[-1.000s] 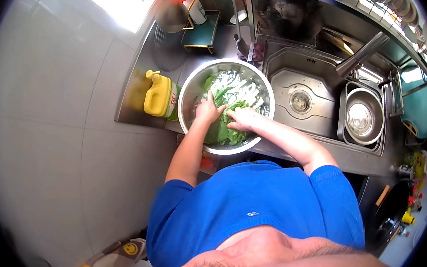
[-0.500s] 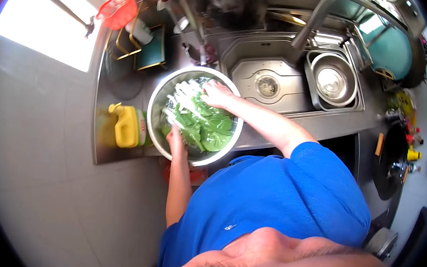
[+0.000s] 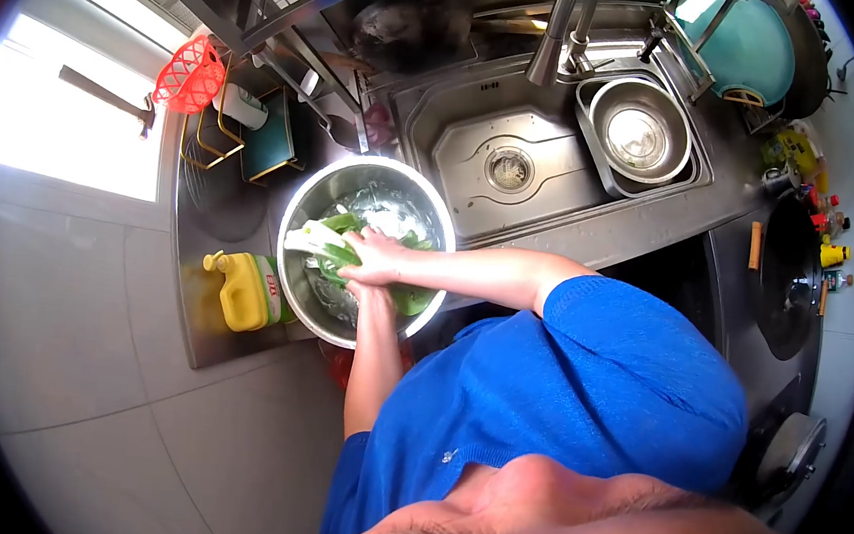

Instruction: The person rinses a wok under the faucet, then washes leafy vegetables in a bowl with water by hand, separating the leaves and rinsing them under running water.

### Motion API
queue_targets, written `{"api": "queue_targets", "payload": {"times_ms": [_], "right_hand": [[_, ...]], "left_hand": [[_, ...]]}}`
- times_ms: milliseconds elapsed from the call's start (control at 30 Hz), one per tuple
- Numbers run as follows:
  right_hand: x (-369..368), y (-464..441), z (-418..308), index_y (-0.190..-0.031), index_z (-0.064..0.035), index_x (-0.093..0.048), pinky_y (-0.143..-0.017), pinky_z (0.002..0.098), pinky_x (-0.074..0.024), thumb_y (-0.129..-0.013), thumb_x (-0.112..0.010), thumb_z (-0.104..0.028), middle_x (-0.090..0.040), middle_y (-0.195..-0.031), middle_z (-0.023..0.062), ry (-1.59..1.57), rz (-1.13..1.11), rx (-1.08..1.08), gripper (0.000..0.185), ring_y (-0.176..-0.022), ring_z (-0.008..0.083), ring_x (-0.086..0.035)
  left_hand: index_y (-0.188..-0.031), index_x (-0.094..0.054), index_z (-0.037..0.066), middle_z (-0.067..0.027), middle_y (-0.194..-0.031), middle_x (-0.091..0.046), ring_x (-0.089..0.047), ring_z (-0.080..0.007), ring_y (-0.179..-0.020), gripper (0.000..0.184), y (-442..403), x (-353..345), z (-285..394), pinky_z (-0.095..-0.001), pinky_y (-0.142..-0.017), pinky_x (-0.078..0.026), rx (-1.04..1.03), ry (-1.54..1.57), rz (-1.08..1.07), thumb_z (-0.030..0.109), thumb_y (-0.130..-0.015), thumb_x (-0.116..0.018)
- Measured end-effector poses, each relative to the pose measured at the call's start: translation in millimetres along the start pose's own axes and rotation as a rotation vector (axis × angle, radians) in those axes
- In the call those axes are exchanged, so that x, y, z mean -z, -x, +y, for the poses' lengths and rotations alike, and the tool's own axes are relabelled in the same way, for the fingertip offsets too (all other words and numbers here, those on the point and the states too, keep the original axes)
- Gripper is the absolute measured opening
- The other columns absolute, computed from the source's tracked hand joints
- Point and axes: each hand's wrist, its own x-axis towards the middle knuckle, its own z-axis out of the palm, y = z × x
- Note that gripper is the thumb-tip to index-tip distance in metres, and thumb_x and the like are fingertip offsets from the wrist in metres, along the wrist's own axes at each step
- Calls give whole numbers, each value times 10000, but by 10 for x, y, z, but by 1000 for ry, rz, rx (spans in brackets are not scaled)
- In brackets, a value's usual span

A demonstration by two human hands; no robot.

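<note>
A large steel basin (image 3: 298, 200) of water stands on the counter at the left of the sink. Both hands are inside it, close together. My right hand (image 3: 376, 254) is closed around a bunch of leafy greens (image 3: 321, 240), whose white stems point left over the basin's rim side. Just below it, my left hand (image 3: 373, 293) is closed on the lower part of the same bunch; its fingers are partly hidden. Green leaves show in the water right of the hands.
The steel sink (image 3: 472, 205) lies to the right, holding a round steel bowl (image 3: 643, 131) in a rectangular tray. A yellow jug (image 3: 243, 293) stands left of the basin. A red basket (image 3: 190, 75) and a rack (image 3: 274, 140) are behind; a wok (image 3: 787, 285) sits far right.
My hands have come together from opposite sides of the basin. The greens, spread out in the water before, are now gathered into a bunch between them. The view has shifted.
</note>
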Motion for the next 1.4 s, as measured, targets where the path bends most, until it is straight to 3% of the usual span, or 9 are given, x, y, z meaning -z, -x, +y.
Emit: {"api": "queue_targets", "payload": {"times_ms": [200,400,667,733,867,1000,1200,1333,1400], "right_hand": [[-237,146,70,-1311,-61,-265,-961,490,-266,-734,-538,-498,-366,-1202,221,207,220,116,774,-1153,344,-345],[-96,-223,266,-1210,-49,-358,-878,426,-397,-774,-489,-464,-472,-1108,220,84,106,27,616,-1042,332,-471],[300,-527,522,-1158,2,-444,-922,392,-358,-805,-471,-488,-459,-1172,165,711,-153,100,605,-1112,285,-427],[444,-609,381,-1178,11,-431,-934,371,-359,-771,-517,-485,-450,-1197,183,663,-285,-38,647,-1132,292,-422],[282,-768,360,-1262,-103,-389,-962,415,-324,-785,-499,-364,-363,-1301,161,494,135,398,555,-1198,291,-356],[-1,-873,547,-1311,-186,-338,-983,433,-294,-797,-490,-312,-287,-1362,135,569,56,404,550,-1240,284,-303],[51,-767,366,-1321,-248,-316,-982,397,-314,-811,-477,-305,-279,-1350,178,377,-97,120,538,-1209,323,-342],[-155,-944,570,-1329,-308,-288,-950,396,-359,-823,-461,-304,-327,-1305,219,582,157,116,534,-1179,347,-380],[-32,-877,440,-1325,-317,-292,-940,413,-369,-816,-468,-305,-356,-1282,222,254,72,68,538,-1138,361,-422]], "left_hand": [[-1260,-384,70,-159,-1218,-441,-437,-291,-1118,618,-3,36,-67,-442,-951,-354,17,-22,38,534,-857,-315],[-1253,-393,66,-160,-1214,-448,-441,-291,-1114,617,-37,178,-55,-448,-954,-348,-29,19,118,533,-862,-297],[-1233,-354,3,-194,-1180,-448,-496,-290,-1030,477,-29,667,210,-438,-827,-442,60,-193,9,125,-812,-542],[-1241,-324,-38,-214,-1214,-411,-461,-282,-1080,707,172,584,429,-421,-842,-422,-38,-497,306,218,-687,-680],[-1298,-237,-39,-254,-1260,-370,-399,-335,-1150,849,-51,286,274,-399,-950,-328,-591,-917,497,345,-686,-683],[-1300,-315,103,-234,-1347,-246,-282,-400,-1213,621,-163,-154,36,-482,-972,-278,-556,-1423,801,381,-792,-539],[-1305,-319,135,-217,-1372,-192,-263,-394,-1222,527,-392,67,-59,-503,-958,-284,-798,-1641,677,313,-834,-475],[-1295,-349,172,-179,-1344,-252,-309,-361,-1188,541,-476,88,112,-481,-930,-314,-781,-1776,677,332,-806,-517],[-1301,-338,173,-174,-1310,-311,-346,-349,-1163,601,-354,13,193,-470,-923,-321,-799,-1777,696,348,-770,-560]]}}
